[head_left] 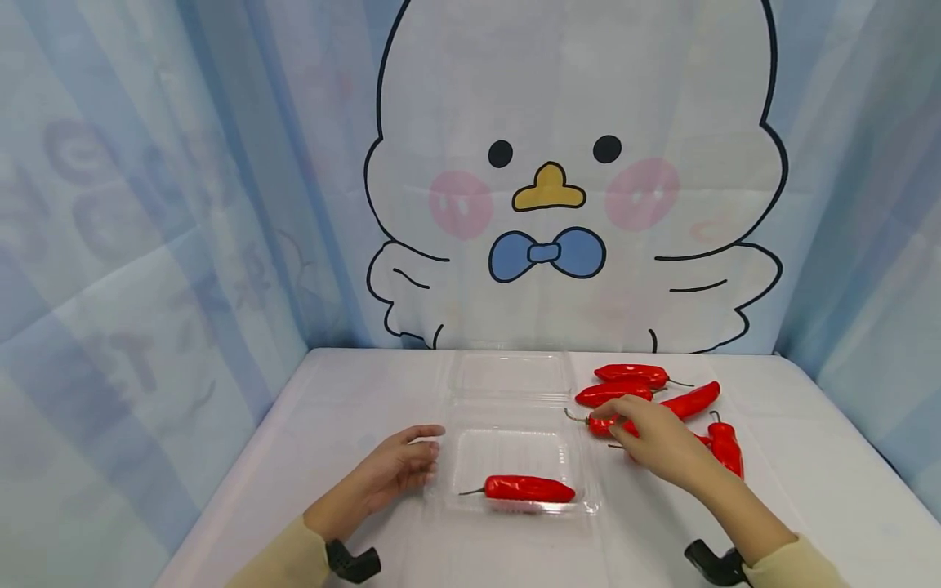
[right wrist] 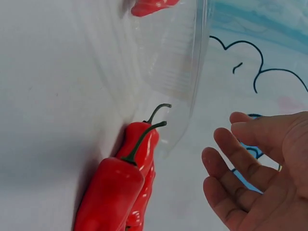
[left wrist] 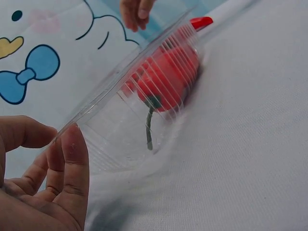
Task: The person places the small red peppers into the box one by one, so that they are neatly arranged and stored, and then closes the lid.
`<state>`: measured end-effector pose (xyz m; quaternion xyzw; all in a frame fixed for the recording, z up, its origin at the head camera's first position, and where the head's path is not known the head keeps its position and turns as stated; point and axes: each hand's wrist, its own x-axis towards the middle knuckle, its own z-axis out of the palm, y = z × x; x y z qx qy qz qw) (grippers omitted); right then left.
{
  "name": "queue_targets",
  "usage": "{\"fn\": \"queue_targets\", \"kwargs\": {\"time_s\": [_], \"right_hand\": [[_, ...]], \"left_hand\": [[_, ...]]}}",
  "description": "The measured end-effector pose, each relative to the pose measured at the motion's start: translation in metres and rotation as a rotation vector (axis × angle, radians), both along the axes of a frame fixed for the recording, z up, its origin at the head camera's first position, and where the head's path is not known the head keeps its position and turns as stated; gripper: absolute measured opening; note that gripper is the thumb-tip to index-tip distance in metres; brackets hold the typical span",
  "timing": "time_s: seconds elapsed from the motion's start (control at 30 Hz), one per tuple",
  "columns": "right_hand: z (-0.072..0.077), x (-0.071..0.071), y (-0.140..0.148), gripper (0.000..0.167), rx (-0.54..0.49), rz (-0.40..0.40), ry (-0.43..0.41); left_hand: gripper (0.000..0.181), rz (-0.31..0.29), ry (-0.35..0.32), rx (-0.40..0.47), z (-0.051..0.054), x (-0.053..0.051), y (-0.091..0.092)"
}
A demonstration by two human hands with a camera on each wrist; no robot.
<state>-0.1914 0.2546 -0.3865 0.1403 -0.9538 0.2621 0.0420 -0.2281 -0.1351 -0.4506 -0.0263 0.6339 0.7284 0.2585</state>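
Note:
A clear plastic container lies on the table with its lid folded open toward the back. One red chili pepper with a green stem lies along its near side, seen through the ribbed wall in the left wrist view. The left hand pinches the container's left rim between thumb and fingertips. Over the loose red chili peppers to the right hovers the right hand, its fingers loosely bent and apart. Nothing is between them in the right wrist view.
Several more red chili peppers lie in a loose group right of the container, one set apart at the right. The white table ends at a curtain printed with a cartoon bird. Each wrist carries a black camera mount.

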Motion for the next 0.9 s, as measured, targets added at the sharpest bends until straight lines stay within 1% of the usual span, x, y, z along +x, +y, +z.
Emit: {"fn": "queue_targets", "kwargs": {"time_s": [0.13, 0.23, 0.43, 0.6, 0.77, 0.9], "right_hand": [[-0.006, 0.002, 0.014, 0.027, 0.02, -0.01, 0.004], [-0.011, 0.003, 0.024, 0.028, 0.027, -0.026, -0.005], [-0.019, 0.0, 0.046, 0.03, 0.067, -0.071, -0.004], [-0.028, -0.005, 0.063, 0.032, 0.07, -0.091, -0.046], [-0.034, -0.011, 0.077, 0.037, 0.065, -0.072, -0.097], [-0.037, -0.014, 0.082, 0.041, 0.072, -0.062, -0.122]], "left_hand": [[0.052, 0.004, -0.011, -0.015, -0.003, 0.0, -0.001], [0.052, 0.005, -0.018, -0.003, -0.003, 0.001, -0.001], [0.051, 0.008, -0.026, 0.02, -0.002, -0.001, 0.0], [0.052, 0.018, -0.028, 0.015, -0.001, 0.0, 0.0], [0.051, 0.02, -0.028, 0.016, 0.0, 0.001, 0.0], [0.05, 0.022, -0.029, 0.02, -0.001, 0.0, 0.0]]}}
